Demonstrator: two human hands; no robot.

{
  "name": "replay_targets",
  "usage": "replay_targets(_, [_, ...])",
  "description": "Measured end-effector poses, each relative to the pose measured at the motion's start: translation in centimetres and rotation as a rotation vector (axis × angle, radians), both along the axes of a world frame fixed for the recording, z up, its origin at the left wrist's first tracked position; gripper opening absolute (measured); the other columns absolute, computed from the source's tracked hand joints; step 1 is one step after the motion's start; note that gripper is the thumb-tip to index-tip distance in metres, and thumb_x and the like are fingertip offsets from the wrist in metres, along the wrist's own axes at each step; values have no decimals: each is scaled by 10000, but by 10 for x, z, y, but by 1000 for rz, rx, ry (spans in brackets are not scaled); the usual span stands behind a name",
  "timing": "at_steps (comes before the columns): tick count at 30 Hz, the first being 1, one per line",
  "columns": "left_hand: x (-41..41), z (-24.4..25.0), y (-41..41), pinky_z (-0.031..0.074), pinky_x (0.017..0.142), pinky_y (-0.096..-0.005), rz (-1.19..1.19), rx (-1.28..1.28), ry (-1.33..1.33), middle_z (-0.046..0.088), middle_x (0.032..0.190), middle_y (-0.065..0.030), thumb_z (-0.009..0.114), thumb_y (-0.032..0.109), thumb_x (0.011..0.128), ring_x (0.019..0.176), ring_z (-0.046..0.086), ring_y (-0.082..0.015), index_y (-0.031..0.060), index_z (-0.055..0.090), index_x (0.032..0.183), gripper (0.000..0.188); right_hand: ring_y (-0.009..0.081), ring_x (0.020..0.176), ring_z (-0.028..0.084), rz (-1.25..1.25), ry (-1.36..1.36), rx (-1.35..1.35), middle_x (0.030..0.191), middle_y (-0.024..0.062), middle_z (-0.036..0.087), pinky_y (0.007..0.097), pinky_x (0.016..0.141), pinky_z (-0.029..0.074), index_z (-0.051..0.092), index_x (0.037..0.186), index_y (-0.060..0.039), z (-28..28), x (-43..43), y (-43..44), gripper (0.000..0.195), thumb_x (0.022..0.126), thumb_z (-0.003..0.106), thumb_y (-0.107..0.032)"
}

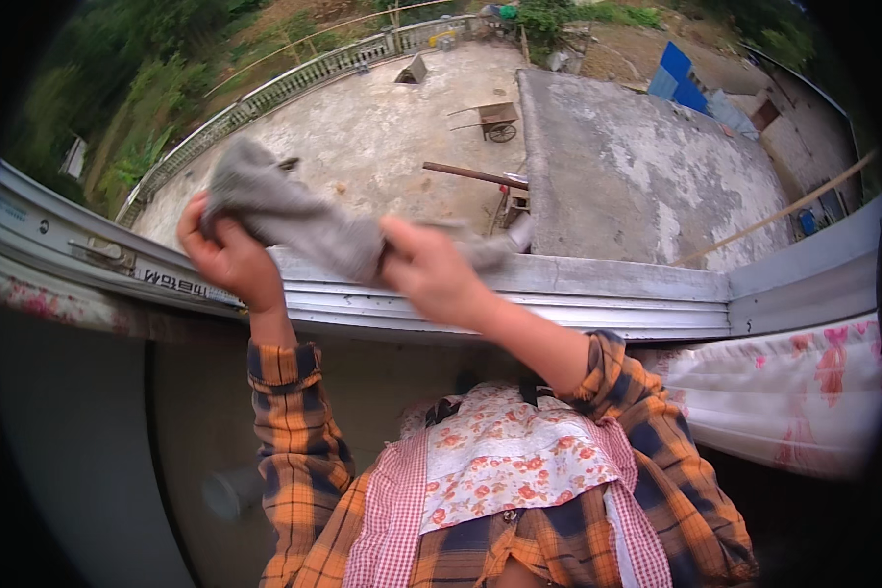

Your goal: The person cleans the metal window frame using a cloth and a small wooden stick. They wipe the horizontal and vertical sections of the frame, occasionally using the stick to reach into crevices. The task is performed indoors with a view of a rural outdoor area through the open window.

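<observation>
A grey cloth (301,213) is stretched between my two hands above an open window's sill. My left hand (231,253) grips its left end, just over the sliding sash frame. Farther right, my right hand (430,268) is closed around the cloth's middle, and a loose end, blurred, hangs beyond my fingers. Beneath my hands runs the white metal window track (558,305), with several parallel rails. Parts of the track are hidden by my right forearm.
A window sash (81,235) with a latch stands at the left. Floral curtains (779,397) hang at the right. Far below outside lie a concrete yard (338,125), a wheelbarrow (496,116), a balustrade (250,106) and a flat roof (632,169). A bucket-like object (228,492) is indoors at lower left.
</observation>
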State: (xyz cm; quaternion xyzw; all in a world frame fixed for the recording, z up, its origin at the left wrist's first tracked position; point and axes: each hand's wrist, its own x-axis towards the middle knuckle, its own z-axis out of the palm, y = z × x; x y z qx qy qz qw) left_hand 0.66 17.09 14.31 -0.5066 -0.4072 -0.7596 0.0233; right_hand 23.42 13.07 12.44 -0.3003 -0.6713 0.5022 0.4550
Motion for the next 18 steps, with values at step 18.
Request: replay_targets(18, [-78,-62,-128,454,604,-276,-466,-345,-570,547,834,-55,621,174,918,697,530,-160,27,547,948,168,317,847,650,232,-677,410,953,106,639,402,727,528,697,954,-81,-47,34,6,124,831,713,-76])
